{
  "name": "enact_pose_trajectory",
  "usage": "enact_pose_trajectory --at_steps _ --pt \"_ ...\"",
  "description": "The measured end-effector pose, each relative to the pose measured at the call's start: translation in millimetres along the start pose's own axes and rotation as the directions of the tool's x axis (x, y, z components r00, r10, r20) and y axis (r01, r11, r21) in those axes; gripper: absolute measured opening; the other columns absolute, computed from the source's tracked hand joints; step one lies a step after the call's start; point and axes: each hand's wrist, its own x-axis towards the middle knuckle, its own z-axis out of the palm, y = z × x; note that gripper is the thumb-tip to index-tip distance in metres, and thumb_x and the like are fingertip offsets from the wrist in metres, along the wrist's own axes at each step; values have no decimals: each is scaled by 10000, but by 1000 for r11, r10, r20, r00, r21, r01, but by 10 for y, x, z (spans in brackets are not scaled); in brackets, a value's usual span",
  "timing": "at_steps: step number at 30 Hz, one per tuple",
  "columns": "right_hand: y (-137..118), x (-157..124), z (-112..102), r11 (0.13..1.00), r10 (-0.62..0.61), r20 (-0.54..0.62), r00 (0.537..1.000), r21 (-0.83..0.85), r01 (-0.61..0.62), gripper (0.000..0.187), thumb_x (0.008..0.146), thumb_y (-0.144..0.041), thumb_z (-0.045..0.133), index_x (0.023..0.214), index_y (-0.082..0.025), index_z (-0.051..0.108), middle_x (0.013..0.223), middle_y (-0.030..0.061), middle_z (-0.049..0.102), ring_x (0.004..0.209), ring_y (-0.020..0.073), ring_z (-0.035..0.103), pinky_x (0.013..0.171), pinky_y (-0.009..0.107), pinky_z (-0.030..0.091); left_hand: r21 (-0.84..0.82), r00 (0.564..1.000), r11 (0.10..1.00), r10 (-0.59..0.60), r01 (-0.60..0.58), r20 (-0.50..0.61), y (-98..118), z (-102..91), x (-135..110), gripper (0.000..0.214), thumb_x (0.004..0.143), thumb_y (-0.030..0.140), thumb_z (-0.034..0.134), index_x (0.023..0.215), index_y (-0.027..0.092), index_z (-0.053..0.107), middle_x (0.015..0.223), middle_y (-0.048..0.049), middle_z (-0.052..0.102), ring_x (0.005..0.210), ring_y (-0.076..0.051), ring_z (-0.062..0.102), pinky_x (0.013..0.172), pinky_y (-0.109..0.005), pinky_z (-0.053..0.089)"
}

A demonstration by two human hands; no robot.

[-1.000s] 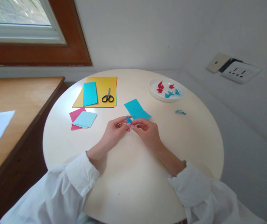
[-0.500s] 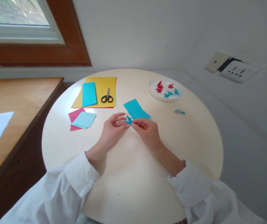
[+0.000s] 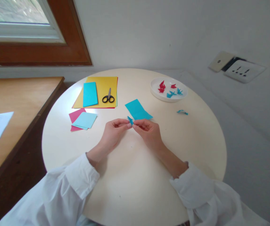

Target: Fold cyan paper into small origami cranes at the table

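Note:
Over the middle of the round cream table (image 3: 135, 175), my left hand (image 3: 113, 133) and my right hand (image 3: 149, 131) meet fingertip to fingertip. Both pinch a tiny folded blue paper piece (image 3: 130, 120) between them. Just beyond my fingers lies a blue paper rectangle (image 3: 138, 110). A small folded blue figure (image 3: 182, 112) sits alone on the table to the right.
A white plate (image 3: 157, 94) at the back right holds several small red and blue folded figures. Black scissors (image 3: 108, 97) and a blue sheet (image 3: 90, 94) rest on yellow paper (image 3: 104, 84). Pink and pale blue squares (image 3: 84, 121) lie left. A wooden desk (image 3: 19, 100) stands to the left.
My left fingers, spread half a second ago, have closed back onto the blue piece. The hands stay in the same spot above the table.

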Motion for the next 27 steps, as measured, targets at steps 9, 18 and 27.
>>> enact_pose_trajectory --at_steps 9,18,27 --pt "14 12 -10 1000 -4 11 1000 9 4 117 605 -282 699 667 -185 678 699 21 707 650 161 651 644 306 546 91 997 995 24 -30 69 3 -25 -5 157 609 246 749 700 133 689 733 -44 670 684 -144 584 668 -280 444" --pt "-4 12 4 999 39 11 999 29 -39 118 598 -278 692 661 -183 663 690 17 700 659 159 647 671 316 538 87 1000 996 12 -14 26 5 -10 -11 110 625 210 717 684 127 676 691 -31 654 658 -132 574 662 -273 442" --pt "-3 21 6 996 80 21 997 38 -81 121 574 -271 698 646 -182 661 664 9 695 638 153 637 651 304 522 9 1000 1000 12 -12 -14 38 21 -21 205 559 152 731 705 157 587 593 41 582 578 -88 537 600 -227 409"
